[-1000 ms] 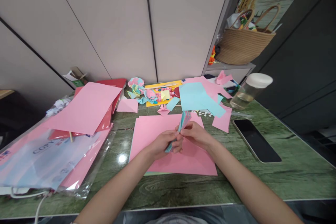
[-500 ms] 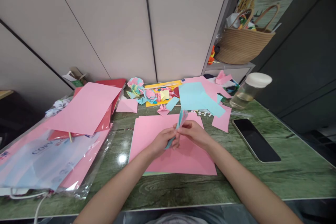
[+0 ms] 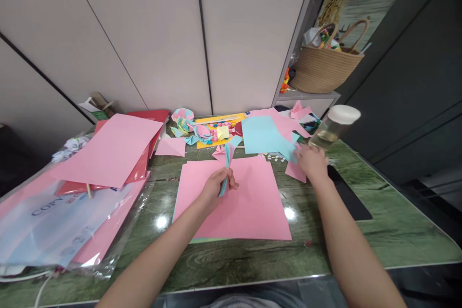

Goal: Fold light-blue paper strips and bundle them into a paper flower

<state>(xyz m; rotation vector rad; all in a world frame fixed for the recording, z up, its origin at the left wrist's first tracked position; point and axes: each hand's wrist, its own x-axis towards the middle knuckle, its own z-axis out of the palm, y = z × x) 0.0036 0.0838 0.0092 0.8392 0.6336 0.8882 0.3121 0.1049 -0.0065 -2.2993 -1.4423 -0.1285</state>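
My left hand (image 3: 215, 186) is closed around a folded blue and pink paper piece (image 3: 227, 159), which stands upright above a large pink sheet (image 3: 249, 202) on the green table (image 3: 397, 231). My right hand (image 3: 311, 162) has reached to the right and rests on a small pink paper scrap (image 3: 294, 171) beside a light blue sheet (image 3: 262, 134). Its fingers point away from me and are partly hidden, so their grip is unclear.
A glass jar with a white lid (image 3: 334, 127) and a dark phone (image 3: 348, 193) lie right of my right hand. Pink sheets and a plastic paper pack (image 3: 61, 216) fill the left. Folded paper pieces (image 3: 202, 130) sit at the back. A woven basket (image 3: 325, 65) stands on a shelf.
My right hand let go of the folded paper piece and moved right to the scraps near the jar. My left hand alone holds the piece. The view shifted slightly right.
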